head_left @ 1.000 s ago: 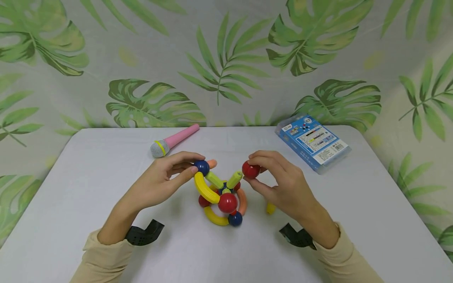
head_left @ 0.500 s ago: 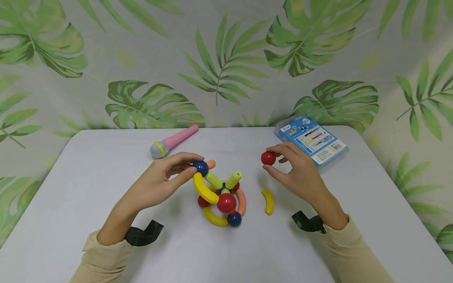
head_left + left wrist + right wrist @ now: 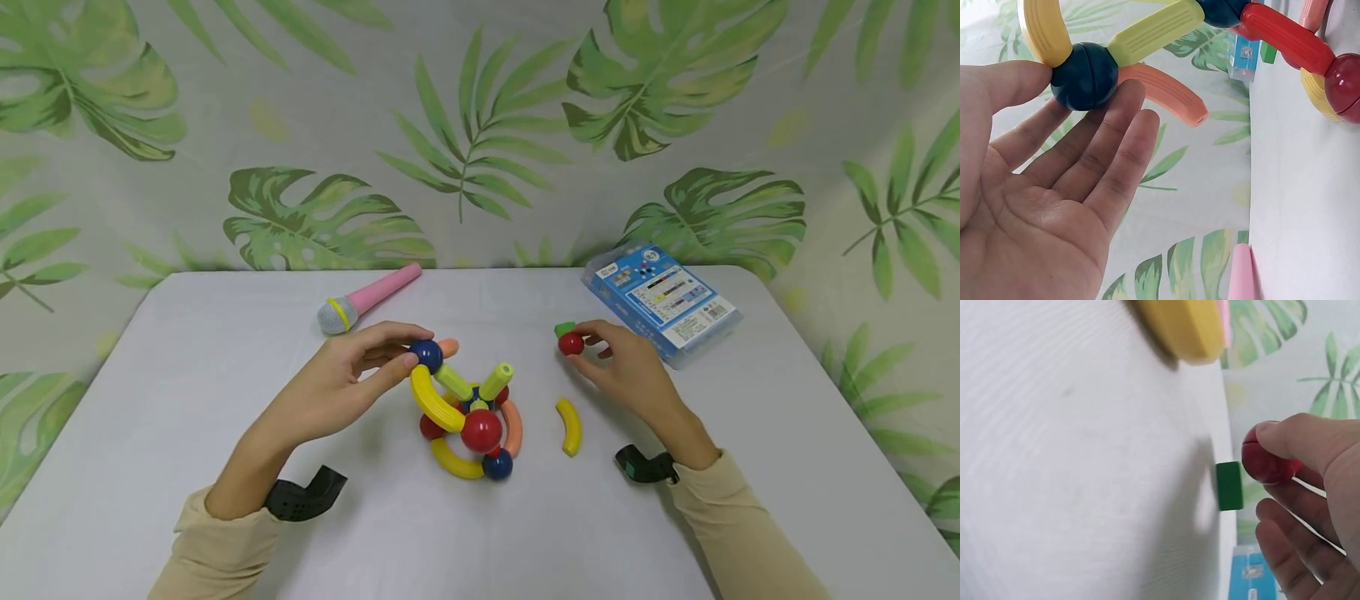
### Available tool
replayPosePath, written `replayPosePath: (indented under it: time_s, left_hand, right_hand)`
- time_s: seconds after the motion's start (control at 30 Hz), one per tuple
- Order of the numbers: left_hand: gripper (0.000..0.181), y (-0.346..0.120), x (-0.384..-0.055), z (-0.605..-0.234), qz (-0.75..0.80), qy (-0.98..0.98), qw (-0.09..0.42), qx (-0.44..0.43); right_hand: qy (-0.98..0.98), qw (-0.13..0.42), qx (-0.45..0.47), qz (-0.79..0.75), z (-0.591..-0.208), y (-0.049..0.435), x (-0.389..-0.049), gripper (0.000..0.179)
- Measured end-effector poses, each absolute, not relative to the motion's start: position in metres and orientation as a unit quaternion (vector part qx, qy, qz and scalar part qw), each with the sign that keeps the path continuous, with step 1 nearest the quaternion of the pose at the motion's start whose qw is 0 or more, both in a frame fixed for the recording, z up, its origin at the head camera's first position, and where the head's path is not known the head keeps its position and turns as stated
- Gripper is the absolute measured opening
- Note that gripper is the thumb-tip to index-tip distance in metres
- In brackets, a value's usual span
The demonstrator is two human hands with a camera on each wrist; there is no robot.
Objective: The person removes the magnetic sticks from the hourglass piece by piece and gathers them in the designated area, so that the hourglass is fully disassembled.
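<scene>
In the head view my left hand [image 3: 348,383] pinches a dark blue ball [image 3: 426,356] between thumb and fingers. That ball sits on a raised corner of a structure of balls and sticks, joined to a curved yellow stick [image 3: 435,402], a lime stick [image 3: 1155,32] and a curved orange stick [image 3: 1169,97]. At the structure's front is a large red ball [image 3: 482,431]. Off to the right my right hand [image 3: 626,362] holds a separate red ball [image 3: 571,343] by thumb and fingertips. A green block [image 3: 564,329] lies on the table just beyond this ball.
A loose curved yellow stick [image 3: 570,427] lies right of the structure. Behind my left hand rests a pink toy microphone [image 3: 369,300]. A blue boxed package [image 3: 663,302] lies at the back right of the white table [image 3: 480,542], close to my right hand.
My right hand has carried the red ball rightward from beside the upright lime stick, then slightly lower in view. The green block and loose yellow stick have come into sight. My left hand stays put.
</scene>
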State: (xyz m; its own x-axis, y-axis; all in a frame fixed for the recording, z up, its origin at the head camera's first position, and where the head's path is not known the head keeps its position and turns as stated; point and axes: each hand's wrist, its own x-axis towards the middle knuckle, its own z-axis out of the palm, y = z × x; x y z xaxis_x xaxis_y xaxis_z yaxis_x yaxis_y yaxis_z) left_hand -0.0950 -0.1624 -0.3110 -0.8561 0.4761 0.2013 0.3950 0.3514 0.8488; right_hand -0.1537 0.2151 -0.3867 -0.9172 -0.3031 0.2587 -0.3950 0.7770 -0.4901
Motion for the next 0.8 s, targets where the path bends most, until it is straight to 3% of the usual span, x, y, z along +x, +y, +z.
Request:
replayPosePath:
  time_s: [0.8]
  left_hand:
    - [0.031, -0.163, -0.096, -0.310, 0.502, 0.824, 0.043, 0.261]
  right_hand:
    - [-0.930, 0.081, 0.161, 0.321, -0.403, 0.221, -0.159, 0.043]
